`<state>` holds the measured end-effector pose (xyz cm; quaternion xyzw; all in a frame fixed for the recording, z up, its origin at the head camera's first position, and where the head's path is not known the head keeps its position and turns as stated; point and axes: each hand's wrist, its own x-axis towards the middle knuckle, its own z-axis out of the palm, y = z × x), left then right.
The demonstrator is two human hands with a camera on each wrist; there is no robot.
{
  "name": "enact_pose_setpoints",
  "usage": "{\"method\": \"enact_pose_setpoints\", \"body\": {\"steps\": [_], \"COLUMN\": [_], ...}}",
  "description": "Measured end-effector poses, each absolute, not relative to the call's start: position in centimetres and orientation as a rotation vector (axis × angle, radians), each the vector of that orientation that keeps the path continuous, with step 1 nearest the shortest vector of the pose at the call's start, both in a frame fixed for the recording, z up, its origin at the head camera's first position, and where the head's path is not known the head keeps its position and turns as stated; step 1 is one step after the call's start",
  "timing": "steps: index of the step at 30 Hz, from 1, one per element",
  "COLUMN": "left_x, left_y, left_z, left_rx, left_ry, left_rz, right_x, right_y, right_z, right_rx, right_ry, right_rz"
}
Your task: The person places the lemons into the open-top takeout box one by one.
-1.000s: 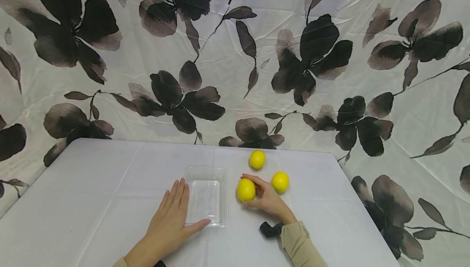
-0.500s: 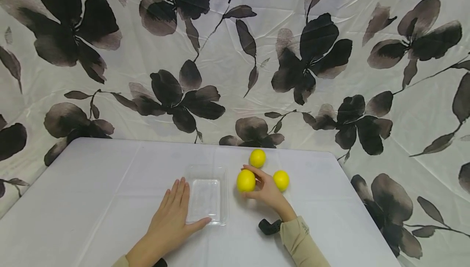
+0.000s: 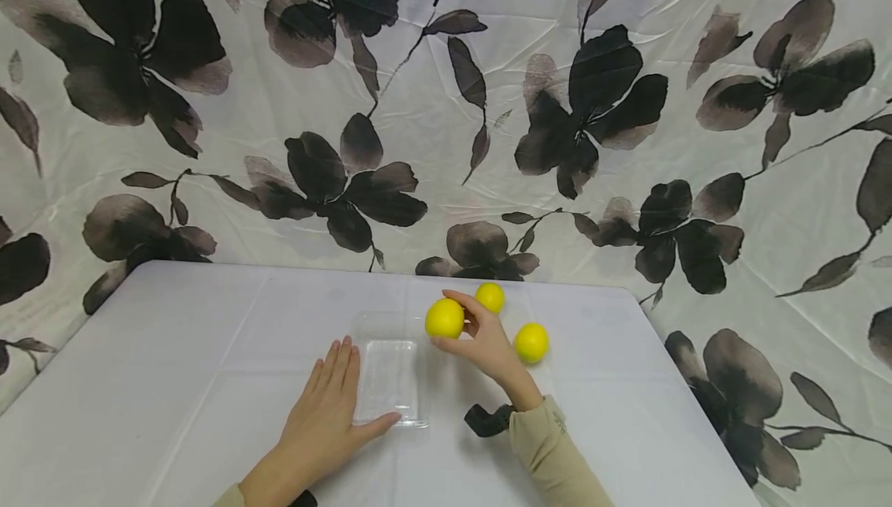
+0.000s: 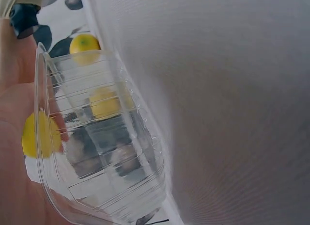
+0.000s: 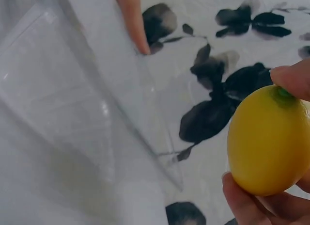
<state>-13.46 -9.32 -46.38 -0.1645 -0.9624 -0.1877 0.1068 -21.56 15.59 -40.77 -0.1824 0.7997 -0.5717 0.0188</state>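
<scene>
A yellow lemon with a green stem end is held up between the thumb and fingertips of my right hand, close to the far right corner of a clear plastic container. My left hand lies flat with straight fingers along the container's left side, its thumb at the near edge. Through the clear walls of the container, the left wrist view shows no fruit inside. In the right wrist view the lemon is apart from the container.
Two more lemons rest on the white-covered table: one near the back edge, partly behind the right hand, and another to its right. A black wrist device sits at the right cuff. Behind the table hangs a floral cloth.
My right hand has lifted the lemon off the table and carried it up and leftward to the container's far right corner. The left hand and container have stayed in place.
</scene>
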Motion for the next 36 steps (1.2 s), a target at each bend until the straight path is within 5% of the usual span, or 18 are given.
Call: {"method": "enact_pose_setpoints", "body": {"steps": [36], "left_x": [-13.4], "left_y": [-9.5], "left_z": [-46.7], "left_rx": [-0.493], "left_ry": [-2.817], "left_rz": [-0.573], "right_x": [-21.0], "right_y": [9.0], "right_z": [-44.2], "right_rx": [-0.735], "right_ry": [2.884], "right_rz": [-1.223]}}
